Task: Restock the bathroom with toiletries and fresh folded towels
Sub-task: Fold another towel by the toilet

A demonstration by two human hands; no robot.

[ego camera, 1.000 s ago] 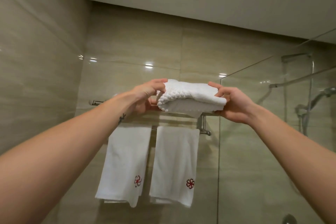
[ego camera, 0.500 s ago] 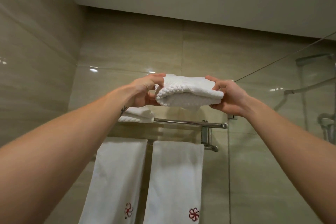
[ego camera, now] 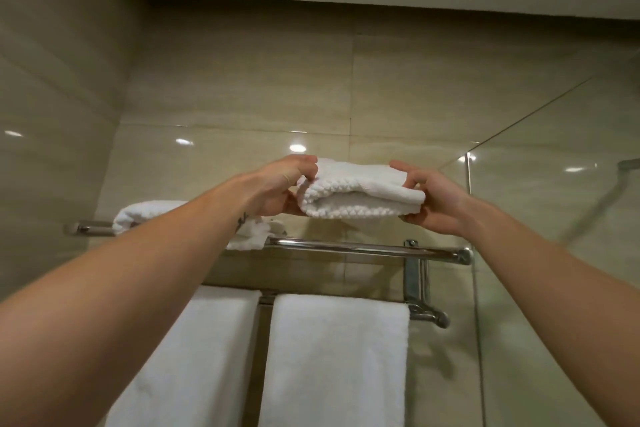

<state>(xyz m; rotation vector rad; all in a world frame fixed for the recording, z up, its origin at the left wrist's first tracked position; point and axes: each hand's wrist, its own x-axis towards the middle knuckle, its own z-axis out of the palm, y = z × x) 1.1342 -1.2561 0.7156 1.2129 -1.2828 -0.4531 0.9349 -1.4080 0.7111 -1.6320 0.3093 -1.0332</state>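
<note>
A white folded towel (ego camera: 360,192) is held flat in the air, a little above the right half of the chrome towel rack (ego camera: 363,249). My left hand (ego camera: 282,185) grips its left end and my right hand (ego camera: 429,199) grips its right end. Another folded white towel (ego camera: 145,215) lies on the rack's left half, partly hidden by my left forearm. Two white towels hang from the lower bar, the left hanging towel (ego camera: 194,357) and the right hanging towel (ego camera: 336,360).
Beige tiled walls stand to the left and behind the rack. A glass shower screen (ego camera: 554,218) stands at the right, its edge close to the rack's right end. The white ceiling is close above.
My view has tilted up and moved closer to the rack. The towel in my hands has risen from rack level and hangs above the top bar. The folded towel at the left has come into view.
</note>
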